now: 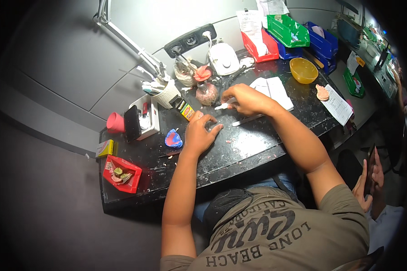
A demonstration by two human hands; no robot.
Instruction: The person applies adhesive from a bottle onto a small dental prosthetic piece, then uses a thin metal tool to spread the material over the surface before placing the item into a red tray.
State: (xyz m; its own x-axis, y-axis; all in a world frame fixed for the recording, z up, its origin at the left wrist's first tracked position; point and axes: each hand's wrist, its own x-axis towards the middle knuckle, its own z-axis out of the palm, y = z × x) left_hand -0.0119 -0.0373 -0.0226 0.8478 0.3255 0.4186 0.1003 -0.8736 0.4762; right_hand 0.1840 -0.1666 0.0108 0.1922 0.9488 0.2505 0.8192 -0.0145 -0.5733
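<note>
My left hand (199, 133) rests on the black bench, fingers loosely bent and thumb apart, its fingertips by a black, yellow and green packet (183, 107). My right hand (244, 100) is pinched on a small white object (221, 106), just below a round pinkish jar (206, 94) with an orange top. A pale flat tool (244, 121) lies below that hand, beside a folded white paper (278, 92). A blue and pink moulded piece (173, 138) lies left of my left hand.
Around sit a red bin (131, 178), pink cup (115, 122), white organiser (149, 124), tool holder (166, 97), white device (224, 58), stacked coloured bins (287, 30), yellow bowl (303, 70) and papers (338, 106). A lamp arm (131, 45) overhangs. A co-worker's hands (366, 185) hold a phone.
</note>
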